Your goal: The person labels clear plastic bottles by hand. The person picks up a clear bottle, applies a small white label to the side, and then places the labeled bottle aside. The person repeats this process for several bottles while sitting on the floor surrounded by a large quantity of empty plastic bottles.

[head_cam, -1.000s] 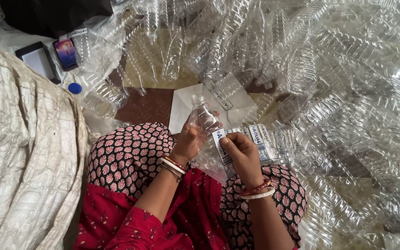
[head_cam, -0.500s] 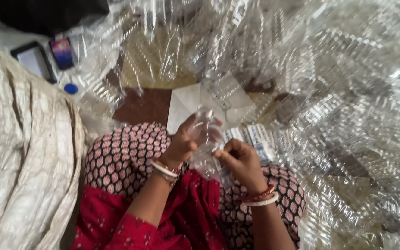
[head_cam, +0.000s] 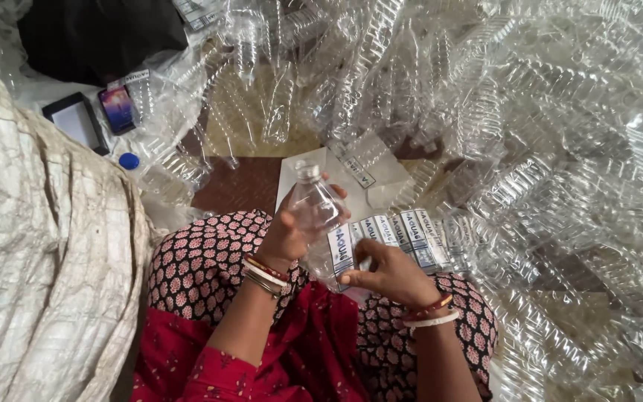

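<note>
My left hand (head_cam: 286, 237) grips a clear empty plastic bottle (head_cam: 314, 210) by its upper body, neck pointing away from me. My right hand (head_cam: 390, 274) presses a white and blue label (head_cam: 341, 249) against the bottle's lower part. A strip of the same labels (head_cam: 403, 232) lies just right of the bottle on my lap. I sit with patterned trousers and a red garment, bangles on both wrists.
A large heap of clear empty bottles (head_cam: 500, 134) fills the floor ahead and to the right. A white woven sack (head_cam: 39, 268) rises at the left. Two phones (head_cam: 77, 122) and a blue cap (head_cam: 129, 161) lie at the upper left.
The bottle has come closer to my lap and turned upright-ish in my left hand. My right hand moved from the label strip onto the bottle with a label.
</note>
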